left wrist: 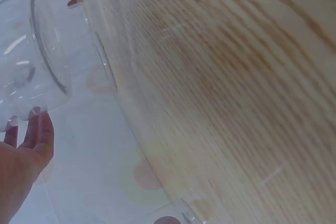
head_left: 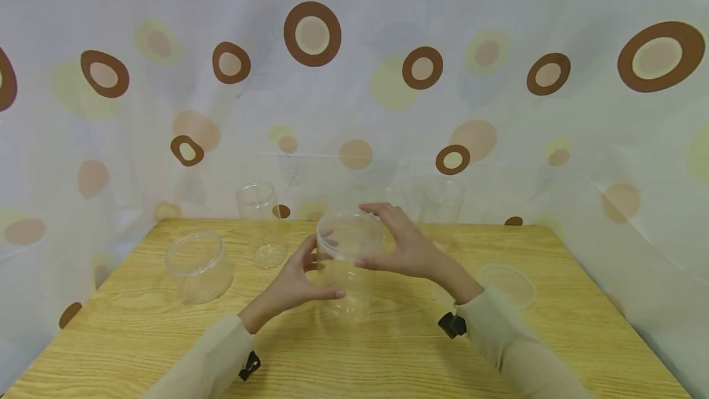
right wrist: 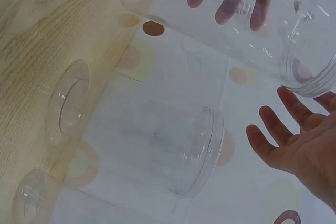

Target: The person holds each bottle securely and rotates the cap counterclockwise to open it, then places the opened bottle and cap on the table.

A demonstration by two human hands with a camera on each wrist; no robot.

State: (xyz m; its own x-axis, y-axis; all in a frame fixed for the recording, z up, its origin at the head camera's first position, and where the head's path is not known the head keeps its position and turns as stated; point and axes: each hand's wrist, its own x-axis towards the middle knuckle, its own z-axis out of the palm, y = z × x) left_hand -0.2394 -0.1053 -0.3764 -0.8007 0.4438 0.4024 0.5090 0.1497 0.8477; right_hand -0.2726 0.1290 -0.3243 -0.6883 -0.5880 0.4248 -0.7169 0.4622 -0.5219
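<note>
A clear plastic jar (head_left: 346,291) stands upright between both hands at the middle of the table. My left hand (head_left: 296,279) grips its side, thumb in front and fingers behind; those fingers (right wrist: 229,3) show through the wall in the right wrist view. Over the top, my right hand (head_left: 407,245) spans the round rim, with its thumb at the near side and its forefinger at the far side. The rim (right wrist: 307,40) looks ridged in the right wrist view, and the right fingertips touch it. In the left wrist view, the jar's base (left wrist: 50,45) faces the tabletop.
To the left are a short wide clear jar (head_left: 200,270) and a tall narrow one (head_left: 260,220). Another tall clear jar (head_left: 441,205) rises behind my right hand. A flat clear lid (head_left: 508,286) lies on the wooden table (head_left: 343,362) at the right. A patterned cloth (head_left: 354,97) hangs behind.
</note>
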